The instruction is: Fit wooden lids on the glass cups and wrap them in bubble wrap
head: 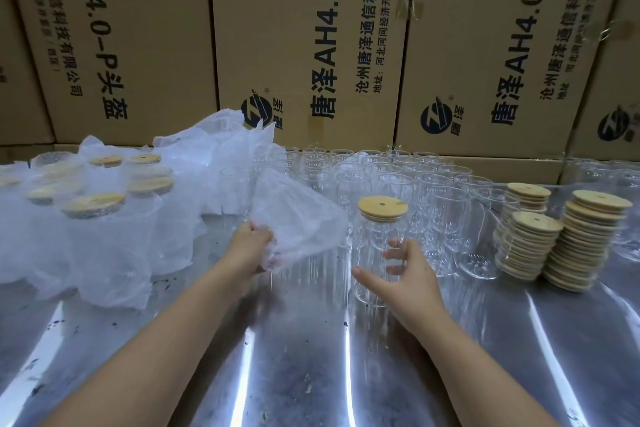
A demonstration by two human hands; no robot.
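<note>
Showing the wrapping step for a single cup: the lid is already on and the wrap is not yet around the glass. Nearest, both forearms reach over the reflective metal surface (311, 357). The left hand (254, 246) clutches one corner of a bubble-wrap sheet (304, 219), which hangs raised and slanted just left of the cup. The right hand (412, 277) holds the glass cup (374, 243) in a wide grasp, thumb across the near side and fingers round the far side. The cup stands upright on the surface, centre right, with a wooden lid (382, 207) seated flat on its rim.

The next move probably calls for laying the sheet against the cup wall and rolling the cup into it. The right hand would steady the smooth glass so that it neither slips nor tips.

Farther right stand the lid stacks (585, 239). Behind the cup stand rows of bare cups (381, 177), so much of the batch appears undone. Far left are the wrapped cups (93, 205), lids showing through, beside loose bubble wrap (194, 167). Printed cartons (311, 46) close the background.
</note>
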